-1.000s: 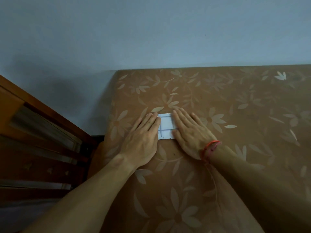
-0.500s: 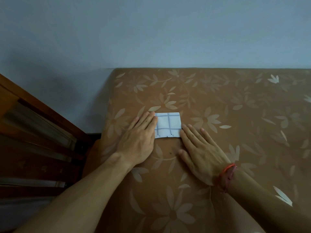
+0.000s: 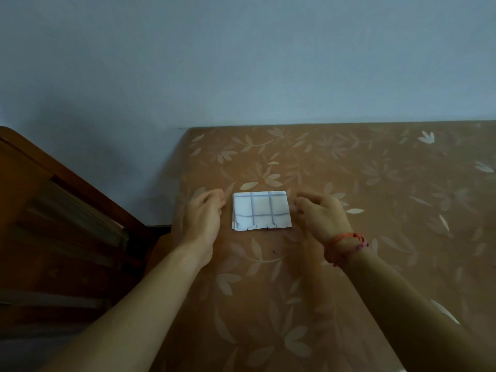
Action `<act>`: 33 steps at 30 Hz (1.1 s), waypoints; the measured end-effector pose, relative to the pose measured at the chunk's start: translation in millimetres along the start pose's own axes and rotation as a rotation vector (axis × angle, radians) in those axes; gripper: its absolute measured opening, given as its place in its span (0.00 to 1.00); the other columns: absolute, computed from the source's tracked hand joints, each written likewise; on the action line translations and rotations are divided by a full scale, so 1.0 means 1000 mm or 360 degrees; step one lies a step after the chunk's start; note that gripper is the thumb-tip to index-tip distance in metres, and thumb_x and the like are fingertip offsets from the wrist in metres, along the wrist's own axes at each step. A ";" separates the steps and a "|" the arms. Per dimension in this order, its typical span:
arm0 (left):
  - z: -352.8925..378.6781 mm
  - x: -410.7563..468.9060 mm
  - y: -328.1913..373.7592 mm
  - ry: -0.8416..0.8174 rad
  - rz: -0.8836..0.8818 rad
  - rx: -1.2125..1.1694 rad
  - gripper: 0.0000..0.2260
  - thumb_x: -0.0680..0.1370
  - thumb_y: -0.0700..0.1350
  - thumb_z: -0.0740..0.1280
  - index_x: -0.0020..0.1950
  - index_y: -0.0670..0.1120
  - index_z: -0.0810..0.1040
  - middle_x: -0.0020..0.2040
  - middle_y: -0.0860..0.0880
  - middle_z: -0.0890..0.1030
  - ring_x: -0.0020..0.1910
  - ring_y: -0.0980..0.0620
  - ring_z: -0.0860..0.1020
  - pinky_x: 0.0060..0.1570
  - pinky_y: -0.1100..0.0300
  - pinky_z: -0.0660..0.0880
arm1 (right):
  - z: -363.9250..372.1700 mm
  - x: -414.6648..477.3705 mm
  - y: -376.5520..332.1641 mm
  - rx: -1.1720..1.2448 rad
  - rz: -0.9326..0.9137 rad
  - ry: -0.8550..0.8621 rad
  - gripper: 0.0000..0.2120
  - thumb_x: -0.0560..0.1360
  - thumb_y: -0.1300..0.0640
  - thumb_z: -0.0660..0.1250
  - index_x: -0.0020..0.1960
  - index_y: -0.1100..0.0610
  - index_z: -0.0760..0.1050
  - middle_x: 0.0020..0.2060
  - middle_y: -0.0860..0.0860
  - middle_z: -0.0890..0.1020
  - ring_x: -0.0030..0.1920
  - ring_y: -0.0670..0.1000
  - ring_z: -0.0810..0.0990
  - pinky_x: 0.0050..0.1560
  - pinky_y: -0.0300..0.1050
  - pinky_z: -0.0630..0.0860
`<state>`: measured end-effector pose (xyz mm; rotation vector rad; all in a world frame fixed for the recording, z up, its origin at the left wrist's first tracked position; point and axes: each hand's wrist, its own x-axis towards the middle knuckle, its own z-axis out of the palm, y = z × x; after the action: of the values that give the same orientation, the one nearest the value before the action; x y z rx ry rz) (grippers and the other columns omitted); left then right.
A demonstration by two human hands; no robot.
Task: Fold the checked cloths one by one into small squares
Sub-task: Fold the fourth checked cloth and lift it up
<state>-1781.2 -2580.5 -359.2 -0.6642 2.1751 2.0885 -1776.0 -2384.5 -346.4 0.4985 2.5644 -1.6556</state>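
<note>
Now my left hand (image 3: 201,221), the folded checked cloth (image 3: 261,210) and my right hand (image 3: 322,216) sit in a row, with nothing gripped.
Beyond my left hand stands dark wooden furniture (image 3: 67,210); that hand's fingers (image 3: 214,200) are loosely curled and empty, just short of the cloth's left edge. The cloth lies flat between my fingertips as a small white rectangle with grey checks. My right fingers are loosely curled too, blurred, right at its right edge; I cannot tell if they touch. A red bracelet (image 3: 345,244) circles that wrist. Under everything is a brown flowered table cover (image 3: 389,197), and past my fingertips a pale blue wall (image 3: 241,63).
</note>
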 end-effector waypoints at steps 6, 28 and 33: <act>-0.001 -0.020 0.002 -0.0131 -0.0317 -0.0323 0.17 0.81 0.39 0.60 0.69 0.37 0.71 0.66 0.41 0.77 0.63 0.48 0.76 0.64 0.56 0.71 | -0.001 -0.006 0.002 0.0212 0.0149 -0.0094 0.07 0.69 0.59 0.63 0.41 0.56 0.79 0.36 0.62 0.83 0.43 0.65 0.81 0.52 0.65 0.76; -0.002 -0.019 0.003 -0.0255 -0.0335 -0.0299 0.18 0.82 0.39 0.59 0.72 0.37 0.68 0.70 0.41 0.73 0.67 0.47 0.73 0.66 0.56 0.69 | 0.008 -0.003 0.004 0.0399 0.0229 -0.0036 0.11 0.65 0.58 0.63 0.43 0.65 0.74 0.42 0.70 0.78 0.36 0.60 0.77 0.49 0.64 0.77; -0.004 -0.018 0.003 -0.0263 -0.0343 -0.0306 0.18 0.82 0.39 0.59 0.72 0.37 0.68 0.70 0.41 0.73 0.67 0.48 0.73 0.66 0.55 0.69 | 0.009 0.002 0.011 0.0429 0.0265 -0.0067 0.11 0.68 0.58 0.63 0.33 0.66 0.73 0.29 0.61 0.74 0.37 0.54 0.74 0.40 0.50 0.75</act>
<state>-1764.8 -2579.1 -350.6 -0.6788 1.7500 2.1686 -1775.9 -2388.4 -360.1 0.6637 2.2124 -1.9348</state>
